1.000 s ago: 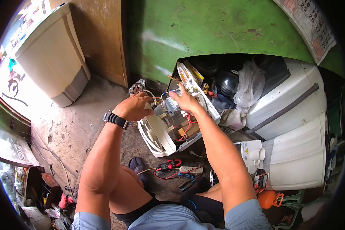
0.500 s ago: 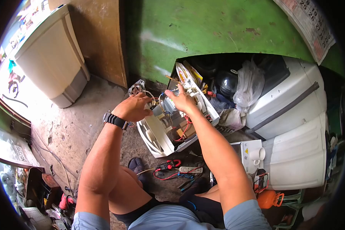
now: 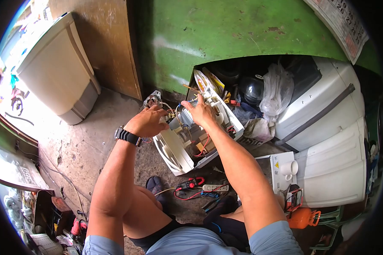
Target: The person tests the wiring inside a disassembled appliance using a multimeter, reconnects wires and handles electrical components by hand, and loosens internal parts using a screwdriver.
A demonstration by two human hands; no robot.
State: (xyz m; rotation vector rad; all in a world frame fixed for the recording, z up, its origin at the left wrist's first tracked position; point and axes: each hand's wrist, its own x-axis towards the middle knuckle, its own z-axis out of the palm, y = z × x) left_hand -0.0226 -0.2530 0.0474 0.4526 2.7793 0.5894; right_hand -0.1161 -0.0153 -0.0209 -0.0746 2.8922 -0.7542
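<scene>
An opened white appliance point(image 3: 173, 153) lies on the floor before me, its wiring, a grey metal block and other inner parts bared. My left hand point(image 3: 147, 122), wearing a black watch point(image 3: 128, 136), hovers over the appliance's left end, close to loose wires. Its fingers are bent and apart; no held object shows beneath them. My right hand point(image 3: 201, 114) reaches over the inside, thumb and forefinger spread beside the grey block. Whether its fingertips touch anything is hard to make out. Past my left fingers sits a metal part with wires point(image 3: 152, 98).
A red-and-black clamp meter point(image 3: 190, 183) and a power strip point(image 3: 215, 188) lie by my feet. To the right are a white mug point(image 3: 288, 168), white casings point(image 3: 327, 170) and an orange canister point(image 3: 303, 218). A tall white appliance point(image 3: 57, 68) stands left; a green wall point(image 3: 234, 29) is ahead.
Both hands stay nearly where they were over the appliance, the right shifting slightly. The view has tilted a little, so surrounding things appear slightly displaced.
</scene>
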